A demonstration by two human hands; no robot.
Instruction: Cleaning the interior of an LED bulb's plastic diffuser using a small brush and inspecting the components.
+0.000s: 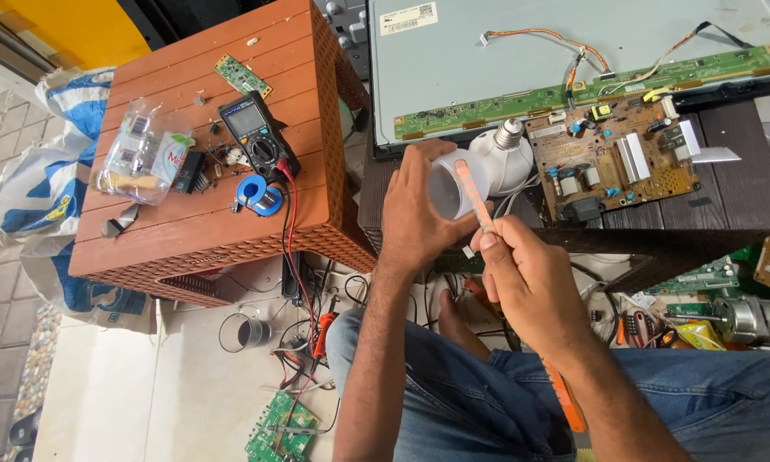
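Right hand (526, 278) pinches a thin flat stick (474, 193) upright while left hand (419, 214) wraps the white bulb (479, 171).

light: bright, even daylight | shadows: soft, short beneath the brown plastic surface (205, 222) | glare: pale sheen on far screen panel (505, 60) | focus: sharp centre | edges: slight wide-angle bending

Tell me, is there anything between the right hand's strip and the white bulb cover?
Nothing visible. The right hand holds the thin strip directly against the white bulb cover, which the left hand grips.
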